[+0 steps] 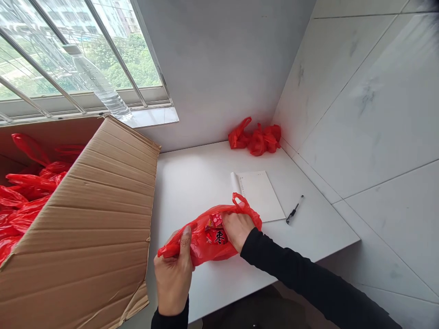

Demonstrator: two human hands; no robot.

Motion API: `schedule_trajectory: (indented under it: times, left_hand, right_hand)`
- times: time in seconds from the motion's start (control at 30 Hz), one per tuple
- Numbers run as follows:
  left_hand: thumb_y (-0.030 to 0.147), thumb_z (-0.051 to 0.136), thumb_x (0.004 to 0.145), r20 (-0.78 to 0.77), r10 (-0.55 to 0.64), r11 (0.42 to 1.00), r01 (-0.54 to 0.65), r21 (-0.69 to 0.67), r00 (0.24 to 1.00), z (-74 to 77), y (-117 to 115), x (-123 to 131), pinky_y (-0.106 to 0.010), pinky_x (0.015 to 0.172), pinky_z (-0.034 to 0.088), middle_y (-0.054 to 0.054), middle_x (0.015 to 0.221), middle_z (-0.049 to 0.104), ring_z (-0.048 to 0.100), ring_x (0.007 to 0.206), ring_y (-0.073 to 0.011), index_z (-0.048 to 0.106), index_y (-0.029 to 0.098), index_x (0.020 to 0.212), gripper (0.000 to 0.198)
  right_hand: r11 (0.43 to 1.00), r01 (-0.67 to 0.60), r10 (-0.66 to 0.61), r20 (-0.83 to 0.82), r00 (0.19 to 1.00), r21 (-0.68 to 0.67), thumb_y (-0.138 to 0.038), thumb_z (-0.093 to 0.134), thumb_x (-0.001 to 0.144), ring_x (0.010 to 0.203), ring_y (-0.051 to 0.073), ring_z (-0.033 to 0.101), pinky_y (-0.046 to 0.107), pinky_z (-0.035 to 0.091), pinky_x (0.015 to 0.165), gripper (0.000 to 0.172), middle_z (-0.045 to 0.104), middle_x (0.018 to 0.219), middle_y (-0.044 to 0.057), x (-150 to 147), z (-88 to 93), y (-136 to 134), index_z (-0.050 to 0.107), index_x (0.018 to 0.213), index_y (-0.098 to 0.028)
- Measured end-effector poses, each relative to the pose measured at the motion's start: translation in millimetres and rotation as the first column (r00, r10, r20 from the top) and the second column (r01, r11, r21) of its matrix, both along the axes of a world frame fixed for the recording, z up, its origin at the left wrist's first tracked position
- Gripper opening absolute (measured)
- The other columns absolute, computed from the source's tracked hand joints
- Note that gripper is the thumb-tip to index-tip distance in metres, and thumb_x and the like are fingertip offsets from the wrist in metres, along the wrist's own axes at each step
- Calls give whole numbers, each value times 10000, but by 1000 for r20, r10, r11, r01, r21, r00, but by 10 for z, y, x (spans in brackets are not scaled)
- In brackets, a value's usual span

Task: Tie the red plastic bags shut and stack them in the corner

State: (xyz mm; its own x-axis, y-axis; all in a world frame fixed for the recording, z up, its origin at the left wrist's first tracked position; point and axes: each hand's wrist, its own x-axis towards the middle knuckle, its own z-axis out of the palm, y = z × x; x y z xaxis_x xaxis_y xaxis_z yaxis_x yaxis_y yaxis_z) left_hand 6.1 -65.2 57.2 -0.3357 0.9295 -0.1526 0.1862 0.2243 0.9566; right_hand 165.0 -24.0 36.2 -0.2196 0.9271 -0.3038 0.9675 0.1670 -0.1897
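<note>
A red plastic bag (206, 253) lies open near the front edge of the white table. My left hand (175, 269) is closed on the bag's left edge, thumb on top. Inside the mouth of the bag is my right hand (237, 228), its fingertips hidden among small red wrapped packets (216, 230), one printed with a black character. Whether those fingers grip a packet cannot be seen. One looped handle (242, 199) of the bag stands up just behind my right wrist.
To the left stands a cardboard box (92, 214) with several red bags (32, 187) inside. A notepad (262, 196) and a pen (294, 211) lie right of centre. More red bags (259, 139) sit in the back corner. A water bottle (99, 82) leans on the windowsill.
</note>
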Motion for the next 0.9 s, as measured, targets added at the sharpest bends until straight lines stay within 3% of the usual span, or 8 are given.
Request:
schedule_trajectory:
  times: [0.2, 0.33, 0.57, 0.73, 0.8, 0.9]
  left_hand:
    - [525, 656, 824, -32, -54, 998, 55, 31, 998, 70, -22, 42, -251, 442, 362, 30, 523, 453, 389, 503, -132, 762, 171, 910, 380]
    - [494, 691, 804, -4, -52, 998, 52, 33, 999, 63, -43, 26, -239, 526, 441, 8, 628, 559, 477, 603, -148, 764, 184, 919, 338]
    - [498, 684, 815, 5, -69, 997, 69, 41, 998, 91, -102, 24, -253, 564, 463, 6, 601, 553, 492, 604, -160, 763, 184, 939, 346]
    - [522, 646, 840, -61, -94, 995, 96, 37, 994, 125, -124, 49, -253, 467, 374, 25, 492, 425, 445, 526, -162, 768, 193, 935, 363]
    - [513, 669, 822, -40, -97, 994, 99, 54, 994, 118, -124, 48, -257, 498, 413, 11, 528, 476, 487, 569, -176, 770, 197, 917, 345]
    - [491, 705, 796, -2, -102, 993, 102, 58, 995, 97, -120, 38, -258, 534, 446, -4, 609, 552, 512, 616, -181, 766, 205, 917, 317]
  right_hand:
    - [1000, -4, 4, -8, 1000, -3, 2, 472, 864, 779, 284, 735, 342, 531, 621, 268, 751, 847, 127, -12, -2, -55, 676, 978, -129]
    - [999, -44, 43, -22, 999, -25, -44, 526, 855, 809, 305, 741, 363, 542, 627, 289, 754, 866, 148, -14, 33, -109, 639, 1109, -124]
    - [994, -93, 91, -37, 995, -53, -75, 489, 882, 805, 295, 744, 344, 512, 617, 378, 758, 853, 118, -41, 32, -174, 581, 1240, -154]
    - [994, -94, 92, -34, 995, -57, -111, 530, 867, 799, 289, 740, 331, 488, 604, 425, 760, 872, 113, -65, -24, -211, 541, 1288, -171]
    - [991, -129, 127, -49, 991, -27, -109, 531, 860, 771, 285, 735, 330, 477, 590, 478, 753, 842, 100, -86, -47, -248, 502, 1329, -195]
    - [972, -233, 232, -81, 969, -1, -163, 519, 886, 736, 283, 725, 335, 469, 579, 400, 745, 812, 74, -129, -86, -305, 524, 1276, -249]
